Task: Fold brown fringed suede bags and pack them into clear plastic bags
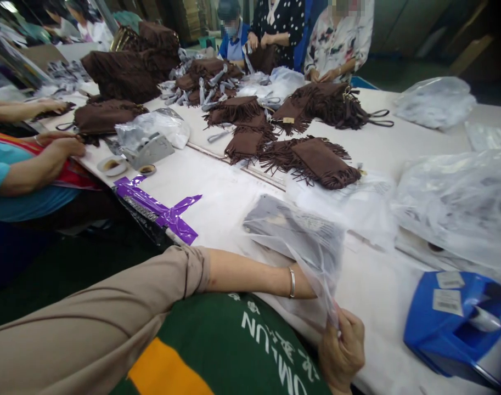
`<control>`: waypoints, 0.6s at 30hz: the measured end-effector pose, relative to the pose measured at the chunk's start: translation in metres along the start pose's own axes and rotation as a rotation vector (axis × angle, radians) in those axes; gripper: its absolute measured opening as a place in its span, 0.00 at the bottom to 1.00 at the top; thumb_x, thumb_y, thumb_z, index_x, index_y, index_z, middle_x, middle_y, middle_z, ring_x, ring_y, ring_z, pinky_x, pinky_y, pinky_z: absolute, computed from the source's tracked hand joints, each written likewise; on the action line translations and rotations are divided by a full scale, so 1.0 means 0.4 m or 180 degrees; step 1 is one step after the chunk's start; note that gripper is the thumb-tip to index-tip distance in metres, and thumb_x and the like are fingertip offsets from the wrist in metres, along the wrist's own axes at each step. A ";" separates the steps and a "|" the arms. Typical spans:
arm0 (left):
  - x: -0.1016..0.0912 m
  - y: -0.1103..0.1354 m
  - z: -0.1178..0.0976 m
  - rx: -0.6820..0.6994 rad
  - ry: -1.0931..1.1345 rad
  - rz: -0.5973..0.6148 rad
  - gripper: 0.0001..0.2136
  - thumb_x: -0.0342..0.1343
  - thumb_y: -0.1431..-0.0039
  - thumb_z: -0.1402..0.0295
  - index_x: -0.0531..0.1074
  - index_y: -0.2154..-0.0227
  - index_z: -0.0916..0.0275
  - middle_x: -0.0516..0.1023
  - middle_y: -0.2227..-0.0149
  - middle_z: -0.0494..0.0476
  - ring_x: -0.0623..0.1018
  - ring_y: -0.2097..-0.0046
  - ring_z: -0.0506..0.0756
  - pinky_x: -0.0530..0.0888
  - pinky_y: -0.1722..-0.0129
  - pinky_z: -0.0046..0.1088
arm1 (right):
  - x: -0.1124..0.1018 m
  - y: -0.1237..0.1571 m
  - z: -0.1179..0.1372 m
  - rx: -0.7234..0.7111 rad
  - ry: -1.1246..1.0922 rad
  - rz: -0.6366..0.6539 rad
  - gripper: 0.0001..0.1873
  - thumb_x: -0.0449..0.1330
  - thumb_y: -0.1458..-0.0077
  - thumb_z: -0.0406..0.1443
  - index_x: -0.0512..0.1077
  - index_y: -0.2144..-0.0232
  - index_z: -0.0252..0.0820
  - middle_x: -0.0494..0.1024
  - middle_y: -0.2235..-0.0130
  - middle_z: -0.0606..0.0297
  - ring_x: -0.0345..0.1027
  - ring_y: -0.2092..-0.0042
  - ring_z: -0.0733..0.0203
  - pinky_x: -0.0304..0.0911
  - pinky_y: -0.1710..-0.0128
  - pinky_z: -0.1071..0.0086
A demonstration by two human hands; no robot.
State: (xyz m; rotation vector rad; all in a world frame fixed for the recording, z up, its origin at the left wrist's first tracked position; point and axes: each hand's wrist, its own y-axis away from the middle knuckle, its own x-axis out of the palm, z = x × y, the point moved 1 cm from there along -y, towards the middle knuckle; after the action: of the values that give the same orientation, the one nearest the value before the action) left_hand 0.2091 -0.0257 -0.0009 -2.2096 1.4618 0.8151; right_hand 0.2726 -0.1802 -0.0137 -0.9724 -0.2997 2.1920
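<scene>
A clear plastic bag (330, 249) lies before me at the table's front edge, with a flat dark pouch-like item (270, 214) showing hazily through it. My right hand (343, 345) pinches the bag's near edge, fingers closed on the film. My left hand (310, 282), below a silver bangle, reaches into or behind the film; its fingers are hidden, so their grip cannot be made out. Just beyond the bag, a brown fringed pouch (326, 162) rests on more plastic film. Further brown fringed pouches (250, 140) lie behind it.
A blue tape dispenser (435, 323) stands at right, near piled plastic bags (460, 192). Purple tape (168, 214) marks the table edge at left, by small dishes (112, 165). Co-workers handle brown items at left and across the table. Brown bags (122, 74) are heaped far left.
</scene>
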 end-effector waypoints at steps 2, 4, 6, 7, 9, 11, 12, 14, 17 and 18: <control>-0.003 -0.014 0.001 0.0286 -0.0464 0.0131 0.10 0.52 0.47 0.74 0.70 0.82 0.67 0.74 0.77 0.62 0.73 0.67 0.60 0.68 0.59 0.38 | -0.002 -0.003 -0.011 -0.0065 0.0076 -0.0065 0.14 0.54 0.41 0.37 0.73 0.56 0.37 0.71 0.66 0.58 0.64 0.63 0.59 0.61 0.61 0.63; -0.001 -0.026 0.001 0.0632 -0.1045 0.0206 0.10 0.50 0.45 0.74 0.72 0.79 0.68 0.75 0.75 0.62 0.74 0.68 0.59 0.69 0.62 0.37 | -0.004 -0.008 -0.017 -0.0155 0.0160 -0.0150 0.13 0.55 0.42 0.36 0.74 0.56 0.37 0.71 0.67 0.58 0.64 0.65 0.59 0.60 0.64 0.64; 0.005 -0.039 -0.001 0.0860 -0.1525 0.0205 0.11 0.47 0.43 0.75 0.73 0.76 0.68 0.77 0.72 0.64 0.75 0.66 0.59 0.69 0.62 0.37 | -0.004 -0.013 -0.014 -0.0305 0.0158 -0.0194 0.13 0.56 0.43 0.35 0.74 0.56 0.38 0.71 0.69 0.59 0.63 0.67 0.59 0.60 0.66 0.64; 0.010 -0.044 -0.002 0.0894 -0.1621 0.0199 0.12 0.47 0.42 0.75 0.74 0.75 0.68 0.77 0.70 0.64 0.75 0.66 0.59 0.69 0.62 0.38 | -0.003 -0.016 -0.012 -0.0380 0.0150 -0.0198 0.13 0.57 0.43 0.35 0.74 0.56 0.39 0.71 0.70 0.59 0.63 0.68 0.59 0.60 0.66 0.63; 0.017 -0.045 -0.006 0.0933 -0.1678 0.0197 0.12 0.46 0.41 0.75 0.74 0.72 0.68 0.78 0.67 0.65 0.76 0.63 0.60 0.69 0.60 0.38 | -0.002 -0.018 -0.009 -0.0489 0.0181 -0.0220 0.15 0.56 0.43 0.37 0.74 0.55 0.39 0.72 0.70 0.58 0.64 0.68 0.57 0.61 0.65 0.62; 0.014 -0.018 -0.017 0.0942 -0.1629 0.0265 0.12 0.45 0.38 0.70 0.74 0.68 0.67 0.78 0.64 0.65 0.76 0.59 0.59 0.70 0.60 0.35 | -0.005 -0.020 -0.017 -0.0561 0.0242 -0.0265 0.18 0.56 0.43 0.39 0.72 0.52 0.39 0.73 0.64 0.54 0.66 0.64 0.54 0.63 0.62 0.59; 0.005 0.010 -0.024 0.0913 -0.1520 0.0417 0.13 0.45 0.38 0.67 0.74 0.65 0.67 0.78 0.63 0.64 0.76 0.59 0.58 0.71 0.62 0.32 | -0.007 -0.020 -0.025 -0.0625 0.0261 -0.0249 0.20 0.56 0.43 0.40 0.70 0.50 0.38 0.73 0.61 0.52 0.67 0.62 0.52 0.63 0.61 0.58; -0.035 0.091 -0.043 0.0966 -0.1111 0.0910 0.15 0.47 0.38 0.60 0.73 0.60 0.65 0.79 0.62 0.60 0.77 0.60 0.53 0.72 0.67 0.25 | -0.014 -0.021 -0.042 -0.0790 0.0267 -0.0124 0.23 0.55 0.44 0.41 0.68 0.48 0.38 0.72 0.54 0.51 0.67 0.57 0.48 0.63 0.56 0.54; -0.150 0.237 -0.070 0.1574 -0.0679 0.1173 0.15 0.46 0.37 0.59 0.72 0.54 0.58 0.77 0.56 0.51 0.76 0.55 0.48 0.71 0.61 0.18 | -0.027 -0.022 -0.052 -0.0916 0.0262 0.0076 0.23 0.55 0.43 0.39 0.66 0.46 0.41 0.69 0.49 0.53 0.66 0.51 0.44 0.60 0.50 0.50; -0.196 0.277 -0.068 0.1530 -0.0824 0.0906 0.16 0.44 0.36 0.60 0.71 0.53 0.57 0.75 0.52 0.52 0.73 0.50 0.48 0.68 0.53 0.18 | -0.031 -0.022 -0.050 -0.0873 0.0276 0.0082 0.23 0.54 0.43 0.38 0.66 0.46 0.42 0.68 0.47 0.54 0.65 0.50 0.43 0.58 0.48 0.49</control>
State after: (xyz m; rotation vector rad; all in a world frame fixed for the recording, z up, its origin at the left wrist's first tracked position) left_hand 0.0912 -0.0303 0.0717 -1.5120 1.6517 0.7091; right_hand 0.2973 -0.1838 -0.0165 -1.2219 -0.5607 2.1615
